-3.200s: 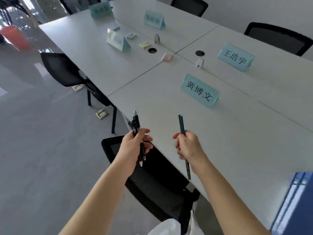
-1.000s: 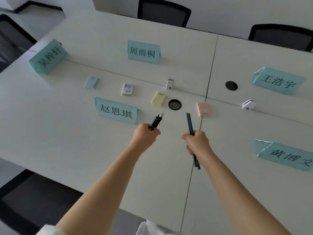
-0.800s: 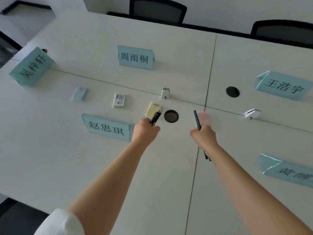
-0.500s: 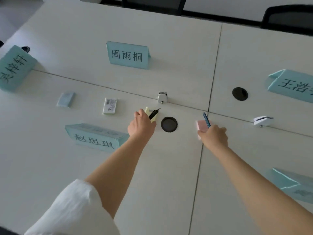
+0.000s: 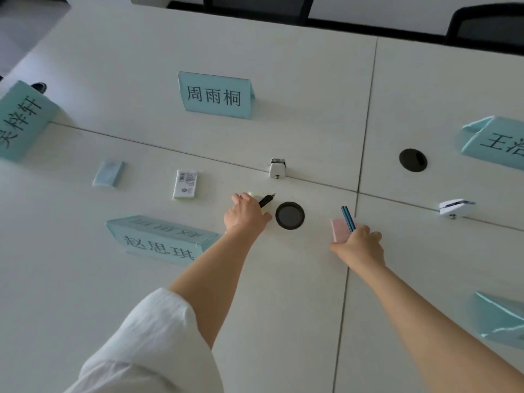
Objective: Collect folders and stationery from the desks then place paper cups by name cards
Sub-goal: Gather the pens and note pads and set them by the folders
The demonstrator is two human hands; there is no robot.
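Collection step in hand; no paper cups or folders in view, so cup placement looks well off.

Left hand (image 5: 246, 215): grip closed round black pens (image 5: 266, 200), tips poking out past the knuckles toward the far right. Hand sits on top of a pale yellow sticky pad (image 5: 256, 197), mostly hidden under the fingers; cannot tell whether the fingers have pinched it or only touch it. Cable hole (image 5: 289, 215) lies just right of this grip.

Right hand (image 5: 359, 245): grip closed round two teal pencils (image 5: 348, 218), which stick up and away from the hand. Pink sticky pad (image 5: 341, 230) lies at this grip's fingertips, touching or nearly so, flat on the counter (image 5: 283, 293); thumb reaches along its near edge. Pad not lifted, judging by how flat it sits.

Left to collect, left of the left grip: white eraser with barcode label (image 5: 185, 184) near, pale blue pad (image 5: 109, 173) further out. White clip bracket (image 5: 277, 167) beyond the left grip, another white bracket (image 5: 455, 207) well right of the right grip; both look like counter fittings, not stationery.

Name cards (image 5: 216, 95) stand around: one beyond, one just left of the left forearm, others at the frame edges.

Next move, my read: each hand must pinch its pad with spare fingers without dropping pens or pencils. Thin flat pads on a smooth counter call for sliding or nail-lifting an edge. Risk: pencils slipping when fingers loosen.
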